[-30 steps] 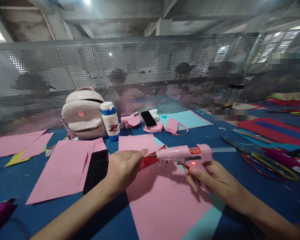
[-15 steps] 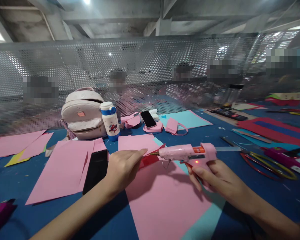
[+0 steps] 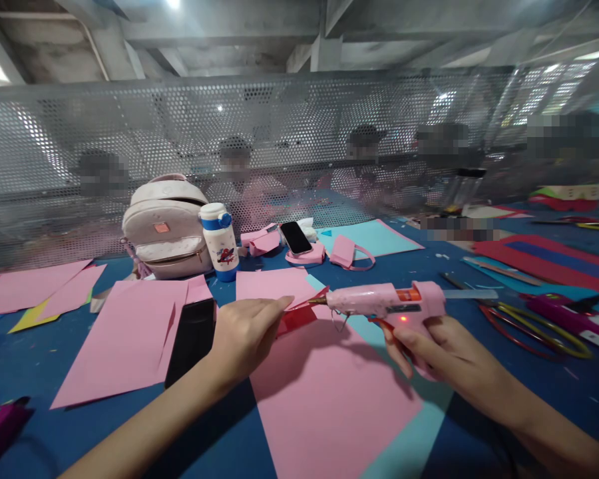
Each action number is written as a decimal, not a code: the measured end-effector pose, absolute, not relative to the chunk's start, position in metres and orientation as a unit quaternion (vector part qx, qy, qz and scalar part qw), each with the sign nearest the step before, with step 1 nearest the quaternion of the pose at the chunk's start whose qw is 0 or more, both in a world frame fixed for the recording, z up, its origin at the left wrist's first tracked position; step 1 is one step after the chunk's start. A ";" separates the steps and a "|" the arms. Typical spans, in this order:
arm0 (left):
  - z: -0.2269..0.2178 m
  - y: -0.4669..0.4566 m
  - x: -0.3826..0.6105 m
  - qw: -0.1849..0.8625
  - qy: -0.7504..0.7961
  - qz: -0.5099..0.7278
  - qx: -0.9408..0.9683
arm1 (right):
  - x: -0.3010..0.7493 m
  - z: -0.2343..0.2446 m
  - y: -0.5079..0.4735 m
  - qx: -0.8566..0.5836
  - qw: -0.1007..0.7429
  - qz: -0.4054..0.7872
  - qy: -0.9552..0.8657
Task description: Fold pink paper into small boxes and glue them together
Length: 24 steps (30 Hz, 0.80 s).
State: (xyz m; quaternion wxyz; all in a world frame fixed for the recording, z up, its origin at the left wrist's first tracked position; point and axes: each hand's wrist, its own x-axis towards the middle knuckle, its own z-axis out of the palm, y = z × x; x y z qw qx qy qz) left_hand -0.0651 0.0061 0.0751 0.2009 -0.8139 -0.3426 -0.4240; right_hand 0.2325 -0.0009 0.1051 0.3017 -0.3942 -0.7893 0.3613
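— Now, where is our small red folded paper piece [image 3: 294,319]?

— Our left hand [image 3: 244,336] pinches it between thumb and fingers, just above the big pink paper sheet [image 3: 324,392] on the blue table [image 3: 24,372].

— And our other hand?

— Our right hand [image 3: 439,349] is wrapped tight round the handle of the pink plastic glue gun [image 3: 384,303]. One finger lies by the trigger. The metal tip points left and sits right at the edge of the red piece. We cannot tell if it touches.

— The little red light on the gun glows, so we think the tip is hot.

— Yes. We should mind our left fingertips, because they are close to that tip. A soft squeeze seems best, so only a small dot comes out.

— And we should hold the paper steady, so the glue lands on the flap and not on the sheet below.

— The black phone [image 3: 192,339] lies just beside our left wrist. No drips there, please.
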 end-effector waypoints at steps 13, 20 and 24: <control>0.075 0.007 -0.065 0.210 -0.338 -0.432 -0.809 | 0.241 0.105 -0.001 -0.407 0.300 0.364 -0.782; 0.075 0.007 -0.066 0.206 -0.340 -0.429 -0.811 | 0.242 0.106 -0.001 -0.411 0.306 0.354 -0.783; 0.074 0.007 -0.066 0.210 -0.341 -0.431 -0.809 | 0.243 0.106 -0.002 -0.409 0.299 0.361 -0.783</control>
